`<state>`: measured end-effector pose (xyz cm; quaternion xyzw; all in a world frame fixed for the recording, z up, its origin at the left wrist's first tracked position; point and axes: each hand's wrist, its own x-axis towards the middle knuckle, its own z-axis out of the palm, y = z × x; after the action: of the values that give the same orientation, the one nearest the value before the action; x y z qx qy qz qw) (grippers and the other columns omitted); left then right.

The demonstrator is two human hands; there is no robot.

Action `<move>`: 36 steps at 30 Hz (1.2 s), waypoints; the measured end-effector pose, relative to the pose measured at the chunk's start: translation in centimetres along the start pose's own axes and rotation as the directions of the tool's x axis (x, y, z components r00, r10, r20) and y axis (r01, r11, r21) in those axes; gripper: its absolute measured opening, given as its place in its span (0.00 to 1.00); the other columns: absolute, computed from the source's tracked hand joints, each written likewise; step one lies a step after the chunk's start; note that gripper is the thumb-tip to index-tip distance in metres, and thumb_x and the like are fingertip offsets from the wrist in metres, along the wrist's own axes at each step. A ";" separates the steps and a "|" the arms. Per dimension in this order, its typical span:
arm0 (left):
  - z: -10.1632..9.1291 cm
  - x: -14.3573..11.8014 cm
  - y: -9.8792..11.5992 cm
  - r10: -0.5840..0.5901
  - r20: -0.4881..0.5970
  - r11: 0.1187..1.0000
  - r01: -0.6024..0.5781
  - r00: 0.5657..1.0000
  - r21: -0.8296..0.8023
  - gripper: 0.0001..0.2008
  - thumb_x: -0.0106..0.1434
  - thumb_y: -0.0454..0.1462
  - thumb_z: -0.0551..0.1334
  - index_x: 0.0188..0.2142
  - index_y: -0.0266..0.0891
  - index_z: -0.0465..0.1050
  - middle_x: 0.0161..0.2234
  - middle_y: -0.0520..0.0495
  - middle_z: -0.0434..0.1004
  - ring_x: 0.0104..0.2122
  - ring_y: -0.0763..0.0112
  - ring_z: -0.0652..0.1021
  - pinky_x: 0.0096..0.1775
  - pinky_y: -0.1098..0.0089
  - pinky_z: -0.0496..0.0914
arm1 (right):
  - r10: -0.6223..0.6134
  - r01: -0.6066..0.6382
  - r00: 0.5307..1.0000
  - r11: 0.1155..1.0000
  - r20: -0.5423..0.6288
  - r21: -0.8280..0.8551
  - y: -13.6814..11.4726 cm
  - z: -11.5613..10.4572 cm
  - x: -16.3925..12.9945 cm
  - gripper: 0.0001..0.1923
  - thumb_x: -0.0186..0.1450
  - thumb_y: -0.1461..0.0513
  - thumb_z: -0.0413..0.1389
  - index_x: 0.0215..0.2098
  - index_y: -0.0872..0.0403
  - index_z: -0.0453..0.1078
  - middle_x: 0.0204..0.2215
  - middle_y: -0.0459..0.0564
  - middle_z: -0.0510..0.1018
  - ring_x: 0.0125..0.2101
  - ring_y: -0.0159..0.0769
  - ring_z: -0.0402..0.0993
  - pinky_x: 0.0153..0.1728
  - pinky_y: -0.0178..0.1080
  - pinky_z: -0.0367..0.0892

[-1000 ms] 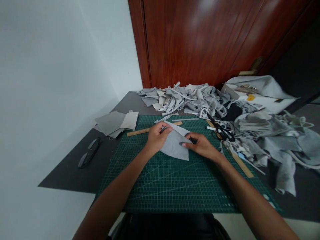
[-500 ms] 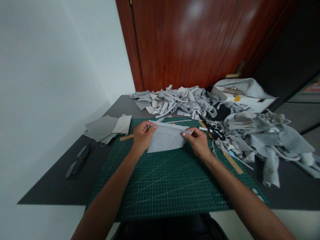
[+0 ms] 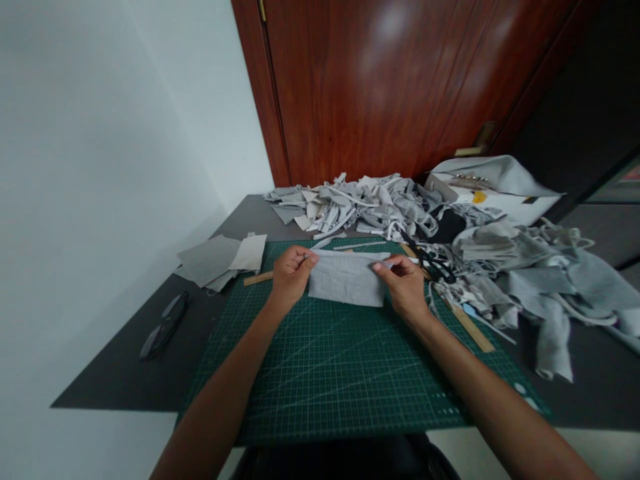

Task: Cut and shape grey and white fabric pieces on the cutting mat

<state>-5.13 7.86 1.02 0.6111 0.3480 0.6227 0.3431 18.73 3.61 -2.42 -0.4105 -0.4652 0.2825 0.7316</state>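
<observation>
I had the grey cloth [image 3: 347,281] over the green cutting mat [image 3: 340,373], thumb and fingers of my left hand [image 3: 290,280] clamped on one upper corner, those of my right hand [image 3: 406,285] on the other. Beyond, fabric scraps [image 3: 345,205] lay heaped.

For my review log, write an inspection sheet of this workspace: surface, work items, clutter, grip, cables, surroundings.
Surface: green cutting mat on a dark table.
Work items: grey cloth, stretched between both hands above the mat.
Clutter: scrap pile behind the mat; cloth pieces and scissors at right; glasses at left.
Grip: left hand and right hand pinch the cloth near its upper corners.
Cables: nothing seen.
Surroundings: white wall left, reddish-brown door behind.
</observation>
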 end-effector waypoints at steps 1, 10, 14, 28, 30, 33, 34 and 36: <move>0.0 -0.1 0.0 -0.005 0.003 1.000 0.005 1.000 0.000 0.12 0.56 0.44 0.71 0.30 0.40 0.74 0.24 0.53 0.77 0.23 0.75 0.74 0.28 0.75 0.65 | -0.007 0.007 1.000 1.000 -0.001 0.007 0.0 0.0 0.0 0.16 0.52 0.53 0.75 0.27 0.49 0.74 0.24 0.41 0.73 0.26 0.34 0.64 0.28 0.38 0.60; 0.0 -0.5 -0.3 0.010 -0.004 1.000 -0.010 1.000 0.015 0.15 0.60 0.47 0.71 0.40 0.40 0.76 0.20 0.56 0.72 0.21 0.73 0.74 0.25 0.74 0.65 | -0.071 0.072 0.997 0.996 0.020 -0.061 -0.1 -0.2 -0.2 0.18 0.55 0.51 0.73 0.28 0.49 0.71 0.24 0.41 0.72 0.26 0.34 0.64 0.30 0.38 0.60; 0.1 -0.8 -0.1 -0.008 0.006 0.999 0.008 1.000 0.031 0.24 0.62 0.46 0.70 0.55 0.39 0.75 0.26 0.51 0.81 0.26 0.67 0.80 0.28 0.71 0.72 | -0.065 0.065 0.998 0.995 -0.007 -0.081 -0.1 -0.2 -0.2 0.17 0.56 0.53 0.73 0.29 0.49 0.70 0.24 0.40 0.71 0.25 0.33 0.62 0.28 0.38 0.58; 0.2 -0.2 0.2 -0.030 -0.062 1.000 0.029 0.998 -0.006 0.13 0.53 0.44 0.74 0.33 0.39 0.79 0.28 0.49 0.83 0.26 0.70 0.79 0.29 0.72 0.69 | -0.071 0.071 0.997 0.997 -0.009 -0.008 -0.3 0.1 0.3 0.19 0.58 0.52 0.71 0.41 0.47 0.70 0.28 0.41 0.75 0.29 0.37 0.72 0.32 0.39 0.67; 0.2 -0.2 0.1 -0.010 -0.062 1.000 0.011 0.998 0.014 0.13 0.54 0.44 0.73 0.33 0.39 0.78 0.26 0.50 0.81 0.25 0.71 0.77 0.28 0.73 0.67 | -0.080 0.080 0.997 0.997 -0.018 -0.006 -0.4 0.1 0.2 0.19 0.58 0.53 0.71 0.41 0.46 0.70 0.28 0.41 0.74 0.28 0.36 0.71 0.31 0.38 0.67; 0.1 -0.2 0.1 -0.002 -0.033 0.999 0.003 0.999 0.032 0.15 0.57 0.44 0.72 0.41 0.39 0.78 0.21 0.56 0.74 0.21 0.74 0.73 0.25 0.74 0.64 | -0.091 0.091 0.996 0.996 -0.011 0.009 -0.7 0.1 0.1 0.21 0.58 0.53 0.71 0.44 0.45 0.69 0.31 0.41 0.75 0.29 0.36 0.72 0.32 0.39 0.67; 0.0 -0.3 0.2 -0.002 -0.027 0.999 0.003 1.000 0.036 0.17 0.58 0.43 0.72 0.45 0.40 0.77 0.20 0.58 0.71 0.19 0.75 0.71 0.24 0.75 0.62 | -0.092 0.092 0.996 0.996 -0.007 0.006 -0.7 0.1 0.1 0.21 0.58 0.53 0.71 0.44 0.45 0.69 0.31 0.42 0.75 0.30 0.36 0.72 0.32 0.39 0.67; 0.0 -0.4 0.2 0.012 -0.027 0.998 -0.011 1.000 0.058 0.23 0.58 0.42 0.72 0.52 0.41 0.75 0.19 0.60 0.67 0.18 0.76 0.69 0.23 0.76 0.59 | -0.097 0.097 0.995 0.995 -0.007 -0.018 -0.7 0.1 0.1 0.20 0.59 0.54 0.70 0.44 0.45 0.70 0.32 0.42 0.75 0.30 0.36 0.72 0.33 0.39 0.68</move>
<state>-5.12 7.37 0.99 0.6141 0.3672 0.6227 0.3168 18.71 3.31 -1.73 -0.3949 -0.4842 0.2409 0.7427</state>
